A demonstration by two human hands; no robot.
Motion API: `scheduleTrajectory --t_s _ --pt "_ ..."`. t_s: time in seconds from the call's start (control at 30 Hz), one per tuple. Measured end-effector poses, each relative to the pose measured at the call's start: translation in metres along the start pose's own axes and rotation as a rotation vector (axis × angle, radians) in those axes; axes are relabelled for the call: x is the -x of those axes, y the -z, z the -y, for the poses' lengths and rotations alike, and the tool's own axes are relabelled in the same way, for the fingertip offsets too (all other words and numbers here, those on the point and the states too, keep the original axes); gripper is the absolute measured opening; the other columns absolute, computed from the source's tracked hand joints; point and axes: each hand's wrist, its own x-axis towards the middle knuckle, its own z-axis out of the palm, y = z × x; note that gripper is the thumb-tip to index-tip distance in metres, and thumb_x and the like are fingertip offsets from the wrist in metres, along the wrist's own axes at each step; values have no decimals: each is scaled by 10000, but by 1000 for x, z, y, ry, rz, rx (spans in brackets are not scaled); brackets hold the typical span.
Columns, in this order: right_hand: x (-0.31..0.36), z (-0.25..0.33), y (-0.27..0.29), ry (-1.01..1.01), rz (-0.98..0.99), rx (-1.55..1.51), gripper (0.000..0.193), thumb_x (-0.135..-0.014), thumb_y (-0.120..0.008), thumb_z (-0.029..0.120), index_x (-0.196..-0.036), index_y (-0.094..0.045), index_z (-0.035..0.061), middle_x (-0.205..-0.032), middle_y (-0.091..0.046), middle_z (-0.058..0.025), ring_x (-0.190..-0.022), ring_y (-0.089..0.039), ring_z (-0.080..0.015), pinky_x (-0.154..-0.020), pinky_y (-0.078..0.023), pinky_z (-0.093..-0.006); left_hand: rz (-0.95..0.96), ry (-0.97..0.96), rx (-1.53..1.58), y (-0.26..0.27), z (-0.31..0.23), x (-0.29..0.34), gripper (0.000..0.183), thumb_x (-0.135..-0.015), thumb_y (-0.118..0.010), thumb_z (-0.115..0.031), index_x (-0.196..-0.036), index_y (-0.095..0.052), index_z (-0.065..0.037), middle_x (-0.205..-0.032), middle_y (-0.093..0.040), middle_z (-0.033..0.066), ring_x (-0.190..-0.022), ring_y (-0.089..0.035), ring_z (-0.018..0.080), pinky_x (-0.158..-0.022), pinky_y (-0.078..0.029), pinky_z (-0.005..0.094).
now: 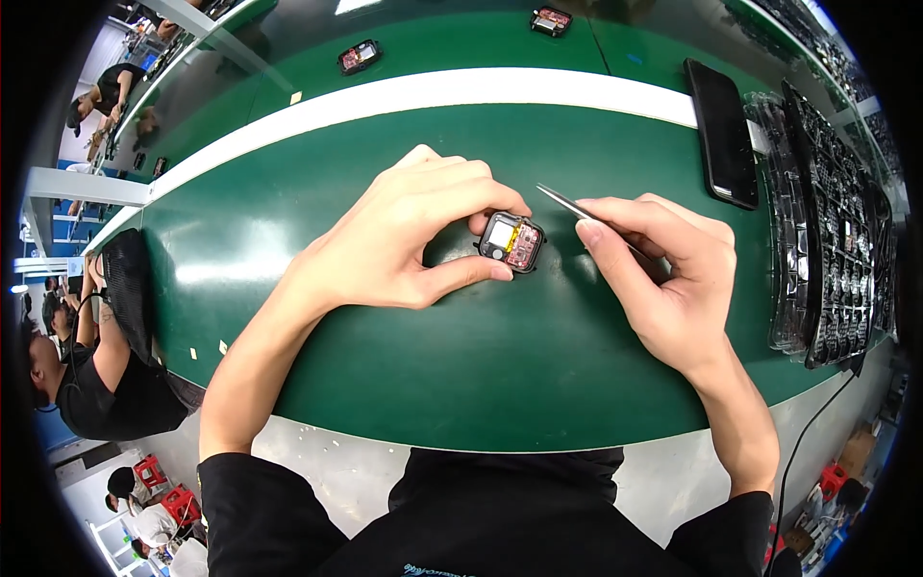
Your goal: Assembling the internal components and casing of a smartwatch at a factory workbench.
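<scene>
Thumb and fingers of my left hand grip a small black square device case from its left side, just above the green tabletop. The case has no cover on its upper face; inside show a silver-white block, a strip of yellow tape and a red circuit board. My right hand pinches a pair of metal tweezers between thumb and index finger. The tweezers' tips point up and left, a little above and right of the case, not touching it.
A black smartphone lies at the right, beside stacked clear and black plastic trays. Beyond a white rail, two similar open devices, one left and one right, rest on green surface. A co-worker sits at the left.
</scene>
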Motion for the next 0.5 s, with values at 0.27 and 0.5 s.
scheduleTrajectory --t_s 0.27,0.5 --pt "2 7 -11 -32 155 14 293 -926 -873 103 -1179 -763 5 -942 -715 -98 -679 -669 -217 -583 -512 -362 -14 63 36 5 -10 1 670 -782 -985 -167 -1402 -740 -107 -1002 -697 -4 -890 -571 182 -884 -428 352" --pt "6 4 -35 55 121 173 403 -851 -938 236 -1157 -758 43 -953 -701 -80 -729 -746 -315 -607 -568 -445 18 208 175 8 -8 6 782 -731 -854 -44 -1489 -675 -118 -1041 -718 -15 -892 -475 179 -898 -428 353"
